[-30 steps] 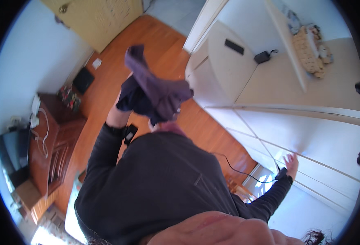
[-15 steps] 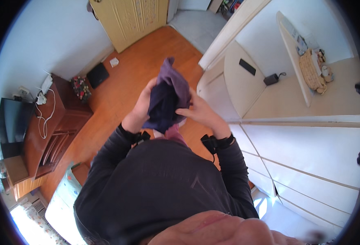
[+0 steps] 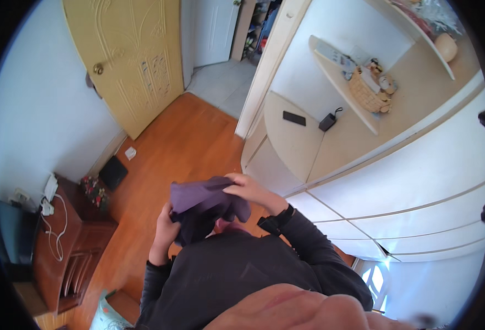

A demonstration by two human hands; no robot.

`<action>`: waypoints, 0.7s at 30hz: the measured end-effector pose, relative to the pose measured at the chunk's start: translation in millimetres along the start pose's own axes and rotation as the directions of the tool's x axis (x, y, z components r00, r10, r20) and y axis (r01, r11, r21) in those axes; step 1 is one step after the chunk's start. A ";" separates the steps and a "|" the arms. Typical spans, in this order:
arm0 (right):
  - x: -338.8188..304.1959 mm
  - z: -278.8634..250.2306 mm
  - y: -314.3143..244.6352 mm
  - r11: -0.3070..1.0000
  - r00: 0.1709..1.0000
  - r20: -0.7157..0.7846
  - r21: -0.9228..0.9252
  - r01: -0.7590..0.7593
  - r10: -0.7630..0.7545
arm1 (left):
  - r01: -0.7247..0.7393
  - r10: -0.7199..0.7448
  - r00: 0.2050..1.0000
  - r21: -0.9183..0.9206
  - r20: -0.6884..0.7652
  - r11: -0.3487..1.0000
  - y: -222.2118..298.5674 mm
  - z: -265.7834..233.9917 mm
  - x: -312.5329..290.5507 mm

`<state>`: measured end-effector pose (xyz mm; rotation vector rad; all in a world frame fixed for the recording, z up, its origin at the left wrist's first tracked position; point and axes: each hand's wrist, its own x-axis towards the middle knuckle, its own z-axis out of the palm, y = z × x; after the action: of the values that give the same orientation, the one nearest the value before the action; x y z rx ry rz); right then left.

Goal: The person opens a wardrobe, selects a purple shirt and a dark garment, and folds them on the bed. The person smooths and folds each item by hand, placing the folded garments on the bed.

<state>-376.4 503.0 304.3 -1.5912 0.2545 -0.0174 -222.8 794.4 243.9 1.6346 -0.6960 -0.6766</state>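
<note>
Purple fabric [image 3: 195, 197] hangs in loose folds in front of the person's dark top [image 3: 226, 264], above the orange-brown wood floor [image 3: 160, 157], with darker, near-black cloth [image 3: 195, 226] bunched directly beneath it; whether the two are one garment, I cannot tell. At its left edge, the left hand [image 3: 167, 226] grasps the bundle low down, thumb toward the cloth. The right hand [image 3: 250, 191] grips the purple part near its upper right corner, thumb and fingers closed over the edge. Beyond the right hand, a pale corner shelf unit [image 3: 286, 148] carries a black slab [image 3: 294, 118], a small black box with a loop [image 3: 328, 121] and, higher, a woven basket [image 3: 366, 94].
</note>
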 end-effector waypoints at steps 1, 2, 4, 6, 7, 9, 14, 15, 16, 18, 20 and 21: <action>-2.9 0.9 -2.5 0.999 0.999 -0.001 -0.012 -0.049 0.049 | 0.050 -0.051 0.999 0.081 0.012 0.996 0.2 -2.2 -0.7; -6.3 2.5 -4.9 0.997 0.998 0.035 0.063 -0.048 0.046 | 0.070 -0.081 0.995 0.158 0.059 0.985 0.9 -4.7 1.4; -20.3 -2.3 -9.5 0.982 0.998 -0.019 0.181 -0.062 0.066 | 0.045 -0.090 0.977 0.227 0.192 0.973 -0.5 -6.9 16.4; -31.2 -2.6 -10.1 0.975 0.987 -0.059 0.173 -0.137 0.149 | 0.044 -0.104 0.960 0.225 0.261 0.973 -2.6 -5.3 25.2; -40.9 -3.4 -10.6 0.972 0.984 -0.077 0.188 -0.143 0.160 | -0.002 -0.072 0.954 0.249 0.290 0.968 -4.5 -0.4 29.0; -59.0 -9.4 -12.7 0.967 0.976 -0.135 0.212 -0.140 0.171 | -0.101 -0.005 0.941 0.294 0.338 0.950 -9.1 6.8 35.3; -107.7 7.7 -14.5 0.946 0.951 -0.216 0.284 -0.158 0.223 | -0.214 -0.017 0.883 0.436 0.468 0.874 -23.5 14.1 40.4; -111.3 14.9 -12.2 0.950 0.952 -0.207 0.262 -0.167 0.224 | -0.231 -0.059 0.873 0.517 0.484 0.824 -26.8 11.5 41.0; -117.6 17.6 -10.1 0.958 0.956 -0.199 0.234 -0.166 0.214 | -0.230 -0.068 0.852 0.489 0.519 0.842 -31.4 14.3 42.7; -131.1 24.0 -5.2 0.970 0.956 -0.230 0.197 -0.140 0.184 | -0.208 -0.078 0.832 0.438 0.550 0.874 -40.9 25.1 43.5; -144.8 29.4 -0.1 0.978 0.937 -0.301 0.166 -0.129 0.175 | -0.301 0.053 0.824 0.358 0.564 0.884 -48.5 37.5 42.6; -159.3 29.5 -0.4 0.936 0.910 -0.285 0.273 -0.223 0.301 | -0.335 0.108 0.812 0.306 0.573 0.891 -51.2 44.1 41.7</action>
<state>-526.5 559.6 326.9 -1.3005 0.7001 -0.0963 -224.6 742.2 184.0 1.6841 -1.5086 -0.8755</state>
